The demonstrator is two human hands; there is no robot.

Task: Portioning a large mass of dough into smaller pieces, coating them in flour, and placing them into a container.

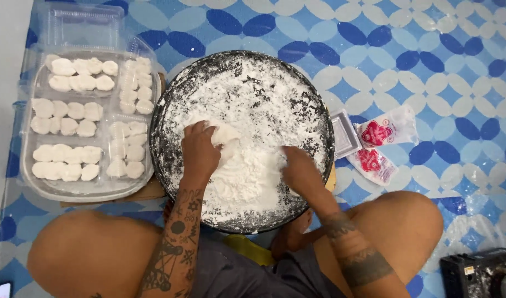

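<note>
blue and white patterned floor mat [407, 49] spreads under everything, and the person sits cross-legged on it, knees to either side of a round dark tray [170, 105] dusted thick with white flour [247, 171].

left hand [199, 152] rests on the left half of the tray, fingers curled around a soft white dough piece [226, 135] that pokes out just to the right of and beyond the knuckles; its long side seems to run left to right. this hand is the nearer one to the dough, in fact touching it. right hand [298, 170] lies palm down on the flour heap to the right, fingers buried in the powder, so i cannot tell how wide they are; it is near the dough but apart from it.

left of the tray, touching its rim, stand clear plastic boxes [71, 176] filled with rows of small white dough pieces [65, 124], lids open behind them. right of the tray lie a small flat clear box [344, 135] and two clear bags with red labels [385, 128], one nearer than the other. a black device [476, 273] sits at the near right corner.
</note>
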